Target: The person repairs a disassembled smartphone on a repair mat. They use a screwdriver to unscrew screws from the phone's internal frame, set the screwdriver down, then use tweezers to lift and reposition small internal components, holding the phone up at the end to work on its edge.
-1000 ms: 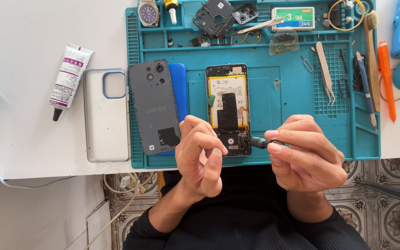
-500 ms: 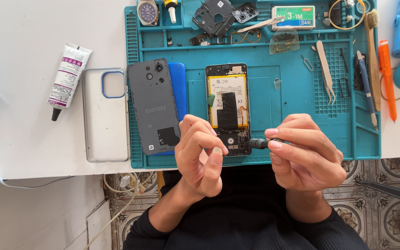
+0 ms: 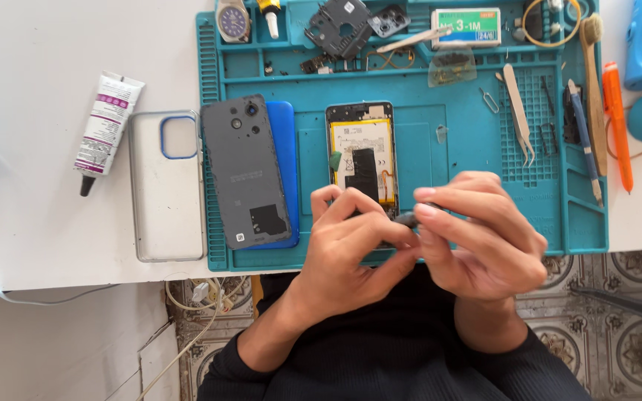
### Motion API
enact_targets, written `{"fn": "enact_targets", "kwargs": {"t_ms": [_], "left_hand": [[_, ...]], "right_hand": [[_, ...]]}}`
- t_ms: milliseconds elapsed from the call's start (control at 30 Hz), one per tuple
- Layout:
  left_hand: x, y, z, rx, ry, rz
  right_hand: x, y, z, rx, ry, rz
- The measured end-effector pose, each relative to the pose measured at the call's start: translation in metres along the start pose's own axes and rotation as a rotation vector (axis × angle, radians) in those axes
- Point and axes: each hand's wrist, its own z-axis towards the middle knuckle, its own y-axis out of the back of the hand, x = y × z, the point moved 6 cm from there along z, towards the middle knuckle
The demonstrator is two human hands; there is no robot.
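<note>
We see both hands meeting over the near edge of the teal work mat (image 3: 469,134), just below the opened phone (image 3: 362,152) that lies face down at the mat's middle with its yellow-edged battery showing. The right hand (image 3: 484,238) pinches a small dark tool (image 3: 408,219) between thumb and curled fingers, gripping it tightly. The left hand (image 3: 354,238) is half closed, its fingertips pressed against the tip of that tool; whether it holds something tiny of its own we cannot tell. The hands cover the phone's lower end.

On the mat to the left of the phone rests a grey back cover (image 3: 245,171), lying on top of a blue cover (image 3: 284,148). Off the mat's left edge lies a clear phone case (image 3: 166,200), and farther left a white glue tube (image 3: 105,126). To the right of the phone, on the mat, lie tweezers (image 3: 519,111); beyond the mat's right edge sits an orange pen (image 3: 617,122).
</note>
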Motion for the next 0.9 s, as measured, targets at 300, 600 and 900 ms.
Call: {"fn": "enact_targets", "kwargs": {"t_ms": [300,600,900], "left_hand": [[0.014,0.013,-0.006,-0.014,0.182,-0.203],[0.024,0.010,-0.009,-0.031,0.260,-0.322],[0.018,0.013,-0.012,-0.006,0.082,-0.310]], "right_hand": [[0.000,-0.006,-0.003,-0.004,-0.001,0.193],[-0.008,-0.004,-0.012,0.014,0.083,0.212],[-0.007,-0.008,-0.012,-0.003,0.081,0.152]]}}
